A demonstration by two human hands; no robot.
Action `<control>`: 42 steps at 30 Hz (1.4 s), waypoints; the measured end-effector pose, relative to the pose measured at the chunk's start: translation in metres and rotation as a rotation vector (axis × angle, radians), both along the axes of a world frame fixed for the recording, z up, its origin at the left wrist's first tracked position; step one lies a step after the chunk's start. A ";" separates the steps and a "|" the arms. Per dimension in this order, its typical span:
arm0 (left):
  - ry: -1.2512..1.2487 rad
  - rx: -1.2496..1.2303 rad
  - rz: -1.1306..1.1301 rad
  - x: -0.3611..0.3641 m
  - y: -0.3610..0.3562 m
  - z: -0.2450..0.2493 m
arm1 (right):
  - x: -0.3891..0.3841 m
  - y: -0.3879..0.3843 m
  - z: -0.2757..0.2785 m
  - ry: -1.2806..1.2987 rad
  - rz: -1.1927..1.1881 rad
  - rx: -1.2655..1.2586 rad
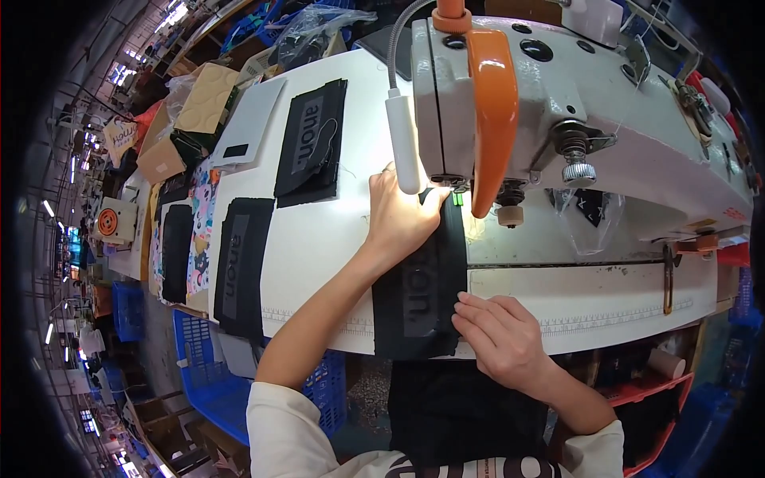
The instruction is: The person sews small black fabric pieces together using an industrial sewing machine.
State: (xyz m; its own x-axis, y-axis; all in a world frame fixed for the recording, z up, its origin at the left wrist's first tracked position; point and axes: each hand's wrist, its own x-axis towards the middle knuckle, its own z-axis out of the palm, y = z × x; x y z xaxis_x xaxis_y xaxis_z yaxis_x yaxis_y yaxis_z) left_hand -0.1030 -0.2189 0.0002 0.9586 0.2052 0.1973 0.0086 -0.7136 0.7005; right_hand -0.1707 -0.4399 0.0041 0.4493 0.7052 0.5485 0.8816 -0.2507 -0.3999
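Observation:
A black fabric panel (390,319) with a grey "anon" patch (416,299) lies on the white sewing table, its far end under the sewing machine's needle area. My left hand (401,213) is at that far end, thumb and fingers closed on the fabric beside the presser foot (460,185); the lamp hides part of the fingers. At the panel's near right edge, my right hand (504,336) has its fingers together, with the fingertips closed on the border. Small bright green pieces (458,199) show at the foot.
The sewing machine (574,103), with an orange lever (494,119) and white lamp (405,143), stands over the work. More "anon" panels lie left in a stack (311,143) and at the table edge (243,267). Below is a blue basket (211,390); scissors-like tool (668,279) lies right.

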 end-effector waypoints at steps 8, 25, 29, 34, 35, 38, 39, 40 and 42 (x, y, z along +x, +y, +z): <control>-0.003 -0.040 -0.046 0.001 0.004 0.000 | 0.002 0.000 0.000 -0.101 0.028 -0.033; -0.112 0.210 -0.562 -0.119 -0.012 0.034 | -0.026 -0.024 0.000 0.063 0.003 -0.204; -0.100 0.401 -0.691 -0.146 -0.020 0.030 | -0.044 -0.038 -0.023 -0.026 -0.067 -0.070; -0.228 0.615 -0.696 -0.153 -0.023 0.024 | -0.051 -0.042 -0.031 -0.077 -0.052 -0.039; -0.227 0.617 -0.698 -0.153 -0.023 0.024 | -0.051 -0.041 -0.031 -0.078 -0.055 -0.029; -0.274 0.628 -0.701 -0.152 -0.024 0.024 | -0.051 -0.040 -0.032 -0.079 -0.064 -0.019; -0.274 0.629 -0.700 -0.152 -0.025 0.024 | -0.051 -0.040 -0.032 -0.081 -0.066 -0.018; -0.280 0.631 -0.695 -0.153 -0.025 0.023 | -0.051 -0.039 -0.032 -0.084 -0.068 -0.017; -0.293 0.635 -0.684 -0.153 -0.026 0.023 | -0.050 -0.040 -0.032 -0.088 -0.064 -0.019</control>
State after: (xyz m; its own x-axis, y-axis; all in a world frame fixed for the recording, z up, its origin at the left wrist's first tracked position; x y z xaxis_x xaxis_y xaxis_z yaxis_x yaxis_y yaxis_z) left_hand -0.2559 -0.2452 0.0231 0.7268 -0.6033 0.3283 -0.6604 -0.7452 0.0926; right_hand -0.2211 -0.4794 -0.0277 0.4444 0.6877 0.5741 0.8951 -0.3143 -0.3164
